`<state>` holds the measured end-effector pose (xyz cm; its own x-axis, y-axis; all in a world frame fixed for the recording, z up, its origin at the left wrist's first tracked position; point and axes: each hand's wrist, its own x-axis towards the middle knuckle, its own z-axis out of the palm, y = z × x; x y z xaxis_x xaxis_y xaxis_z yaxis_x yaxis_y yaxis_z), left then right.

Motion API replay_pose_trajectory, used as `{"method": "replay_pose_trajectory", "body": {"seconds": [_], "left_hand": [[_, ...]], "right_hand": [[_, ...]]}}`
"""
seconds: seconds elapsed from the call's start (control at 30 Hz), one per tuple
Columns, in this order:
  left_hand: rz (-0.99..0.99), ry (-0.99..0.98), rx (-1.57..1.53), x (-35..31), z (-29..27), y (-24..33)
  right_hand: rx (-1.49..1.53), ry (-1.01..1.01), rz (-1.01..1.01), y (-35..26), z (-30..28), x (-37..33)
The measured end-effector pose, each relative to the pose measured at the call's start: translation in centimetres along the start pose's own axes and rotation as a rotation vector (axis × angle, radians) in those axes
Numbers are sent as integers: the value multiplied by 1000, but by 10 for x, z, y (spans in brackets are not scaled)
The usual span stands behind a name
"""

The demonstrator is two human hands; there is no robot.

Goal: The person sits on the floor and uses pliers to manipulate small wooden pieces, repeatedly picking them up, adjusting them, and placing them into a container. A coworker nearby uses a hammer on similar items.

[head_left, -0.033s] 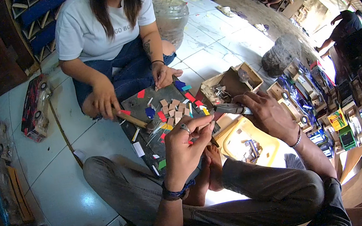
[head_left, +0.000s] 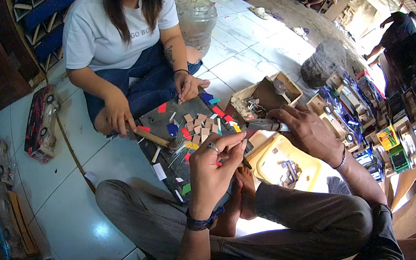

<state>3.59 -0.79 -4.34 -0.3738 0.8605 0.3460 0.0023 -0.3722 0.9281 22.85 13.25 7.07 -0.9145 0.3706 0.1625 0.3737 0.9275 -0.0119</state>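
My right hand grips a pair of pliers, whose jaws point left toward my other hand. My left hand is closed in a pinch, thumb against fingertips, right by the plier tips. Whatever sits between those fingers is too small to make out. Below and beyond lies a dark board bearing several small wooden blocks, coloured scraps and thin light sticks or nails. Across the board, a co-worker's hand rests at the wooden handle of a hammer; their other hand pinches something tiny over the board's far edge.
A cardboard box of small parts stands right of the board. Nearer is a yellow plastic container holding pieces. Rows of toy trucks fill the right side. A wrapped toy vehicle lies on the tiles at left. My crossed legs frame the front.
The co-worker's hand at the hammer handle has shifted very slightly. Both my hands and the pliers stay where they were.
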Motion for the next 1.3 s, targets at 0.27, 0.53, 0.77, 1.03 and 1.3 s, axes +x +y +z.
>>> {"method": "replay_pose_trajectory", "body": {"seconds": [0.27, 0.53, 0.77, 1.03, 1.3], "left_hand": [[13, 2, 4, 0, 1, 2], [13, 12, 5, 1, 1, 0], [-27, -16, 6, 0, 0, 0], [-15, -12, 33, 0, -1, -2], [-20, -4, -64, 2, 4, -3]], "right_hand": [[-74, 47, -4, -2, 4, -3], [-11, -16, 28, 1, 2, -1], [-21, -19, 23, 3, 3, -2], [6, -14, 40, -2, 3, -1], [61, -42, 94, -9, -3, 0]]}}
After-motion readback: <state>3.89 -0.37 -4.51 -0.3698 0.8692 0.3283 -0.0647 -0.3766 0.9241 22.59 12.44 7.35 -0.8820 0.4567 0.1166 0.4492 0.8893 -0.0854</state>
